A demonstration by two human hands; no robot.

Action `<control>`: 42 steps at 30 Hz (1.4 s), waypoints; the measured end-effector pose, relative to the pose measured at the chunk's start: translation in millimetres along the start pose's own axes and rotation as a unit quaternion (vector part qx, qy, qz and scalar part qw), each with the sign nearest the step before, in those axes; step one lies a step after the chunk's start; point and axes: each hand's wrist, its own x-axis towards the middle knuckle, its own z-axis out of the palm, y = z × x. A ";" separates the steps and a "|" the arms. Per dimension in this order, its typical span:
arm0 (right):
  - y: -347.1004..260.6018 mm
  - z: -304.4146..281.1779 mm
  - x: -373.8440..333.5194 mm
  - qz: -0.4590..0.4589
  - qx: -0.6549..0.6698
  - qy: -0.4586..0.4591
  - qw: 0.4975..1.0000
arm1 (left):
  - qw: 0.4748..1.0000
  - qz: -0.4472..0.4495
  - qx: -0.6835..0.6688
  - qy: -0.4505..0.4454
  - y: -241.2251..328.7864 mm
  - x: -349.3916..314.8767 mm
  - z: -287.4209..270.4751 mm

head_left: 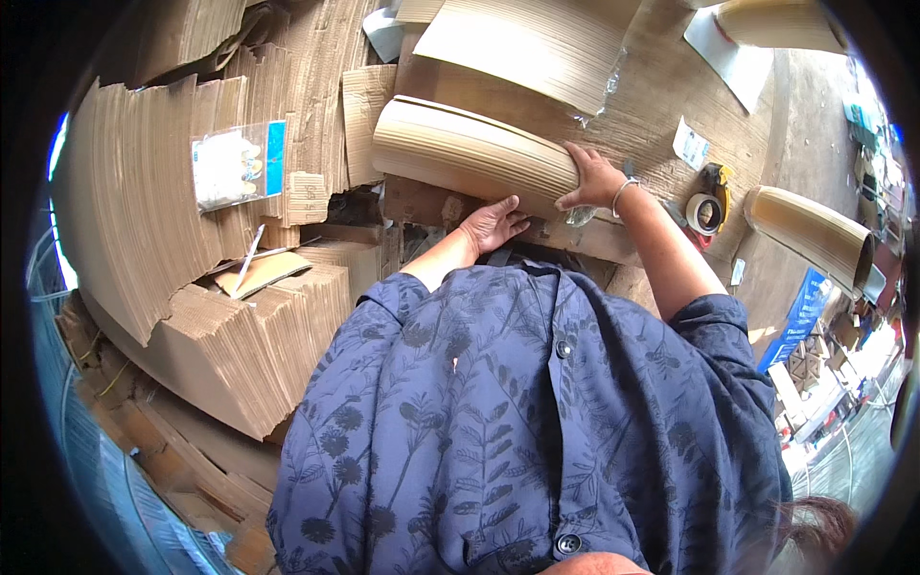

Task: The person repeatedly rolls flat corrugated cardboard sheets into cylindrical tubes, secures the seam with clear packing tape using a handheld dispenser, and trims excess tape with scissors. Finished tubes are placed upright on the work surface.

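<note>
A rolled sheet of ribbed tan cardboard lies across the near edge of the wooden table, in front of my body. My right hand grips its right end, with the fingers over the far side and the thumb at the near side. A bit of clear tape shows just below that thumb. Below the roll's near side is my left hand, palm partly up and fingers apart, holding nothing. I cannot tell whether its fingertips touch the roll.
Ribbed cardboard sheets lie beyond the roll. Tall cardboard stacks crowd the left, topped by a plastic packet and a white pen-like stick. To the right are a tape dispenser and another cardboard roll.
</note>
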 end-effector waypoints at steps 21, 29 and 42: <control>7.2 -168.2 17.1 -0.044 -0.060 0.199 0.977 | 0.975 0.171 0.021 -0.140 93.8 102.3 150.5; 68.3 -141.0 86.2 -0.048 -0.005 0.122 0.991 | 0.988 0.133 -0.059 -0.042 77.4 155.3 118.1; 103.9 -140.3 110.0 -0.086 0.177 0.062 0.979 | 0.927 0.269 0.087 0.248 88.1 127.0 152.3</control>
